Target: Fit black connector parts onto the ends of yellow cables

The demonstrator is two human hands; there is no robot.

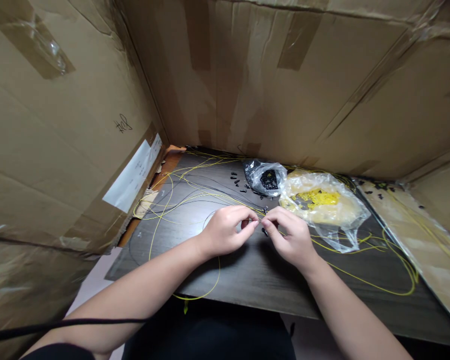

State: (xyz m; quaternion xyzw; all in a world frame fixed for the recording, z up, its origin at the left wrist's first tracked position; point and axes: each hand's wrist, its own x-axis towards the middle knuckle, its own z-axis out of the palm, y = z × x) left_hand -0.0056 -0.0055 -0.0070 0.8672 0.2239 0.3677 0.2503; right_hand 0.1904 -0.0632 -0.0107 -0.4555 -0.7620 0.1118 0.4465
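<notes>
My left hand (228, 231) and my right hand (287, 234) meet fingertip to fingertip over the dark wooden table (247, 275). Both are closed in a pinch. Between them runs a thin yellow cable (195, 197), and a small black part (264, 231) sits at my right fingertips. Loops of yellow and black cable spread across the table to the left and right. Behind my hands lie a clear bag of black parts (267, 178) and a clear bag of yellow parts (320, 200). A few loose black parts (240, 182) lie next to the black bag.
Taped cardboard walls (285, 80) close in the table on the left, back and right. A white label (133, 175) is stuck on the left wall. A cardboard sheet (416, 230) lies at the right. A black cord (60, 325) crosses my left arm.
</notes>
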